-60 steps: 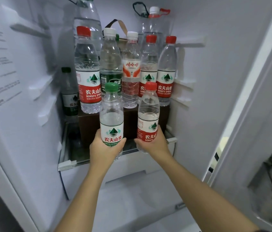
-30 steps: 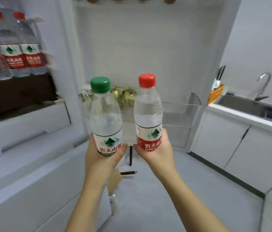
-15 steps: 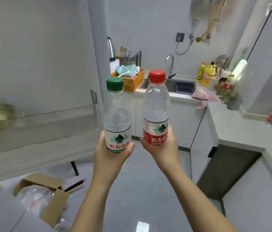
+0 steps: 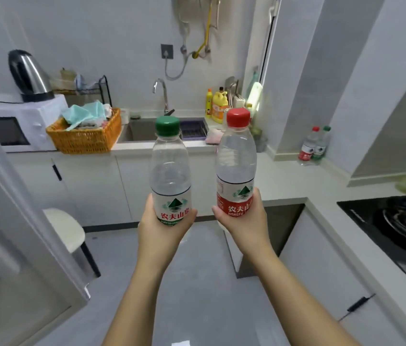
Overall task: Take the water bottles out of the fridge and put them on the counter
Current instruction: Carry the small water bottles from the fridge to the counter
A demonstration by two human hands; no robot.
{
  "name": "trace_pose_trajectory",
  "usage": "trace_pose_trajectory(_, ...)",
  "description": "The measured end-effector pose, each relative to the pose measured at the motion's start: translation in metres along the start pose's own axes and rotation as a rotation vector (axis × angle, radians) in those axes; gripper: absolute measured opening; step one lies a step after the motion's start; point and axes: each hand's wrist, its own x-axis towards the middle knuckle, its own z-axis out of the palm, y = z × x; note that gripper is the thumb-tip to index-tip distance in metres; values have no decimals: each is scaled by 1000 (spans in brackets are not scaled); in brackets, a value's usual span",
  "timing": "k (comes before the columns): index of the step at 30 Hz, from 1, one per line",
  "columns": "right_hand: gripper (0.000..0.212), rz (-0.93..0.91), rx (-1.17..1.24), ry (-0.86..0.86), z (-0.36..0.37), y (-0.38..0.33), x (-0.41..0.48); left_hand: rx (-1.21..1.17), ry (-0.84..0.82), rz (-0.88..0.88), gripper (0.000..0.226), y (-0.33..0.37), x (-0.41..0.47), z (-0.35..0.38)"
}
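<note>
My left hand [image 4: 162, 229] grips the lower part of a clear water bottle with a green cap [image 4: 169, 168], held upright in front of me. My right hand [image 4: 243, 222] grips a second upright water bottle with a red cap and red label [image 4: 236, 161]. Both bottles hang over the grey floor, short of the white counter [image 4: 289, 181]. Two more water bottles [image 4: 313, 147], one red-capped and one green-capped, stand on the counter at the far right against the wall. The fridge door edge [image 4: 22, 245] is at the left.
A sink [image 4: 144, 132] with a tap sits at the back. Left of it are an orange basket [image 4: 84, 136], a white microwave [image 4: 19, 126] and a kettle [image 4: 28, 76]. A black gas hob [image 4: 401, 226] fills the counter at right. A white stool [image 4: 64, 228] stands by the fridge.
I have turned away from the fridge shelf toward the kitchen, carrying both bottles. The sink, counter and hob have come into view and closer; the fridge interior has gone out of sight.
</note>
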Motion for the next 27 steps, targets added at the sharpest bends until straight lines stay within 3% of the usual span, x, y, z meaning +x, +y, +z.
trace_pose_trajectory(10, 60, 45, -39, 104, -42, 39, 62, -31, -86, -1, 50, -8, 46, 83)
trace_pose_trajectory(27, 64, 67, -77, 105, -192, 127, 236, -71, -113, 15, 55, -11, 122, 314)
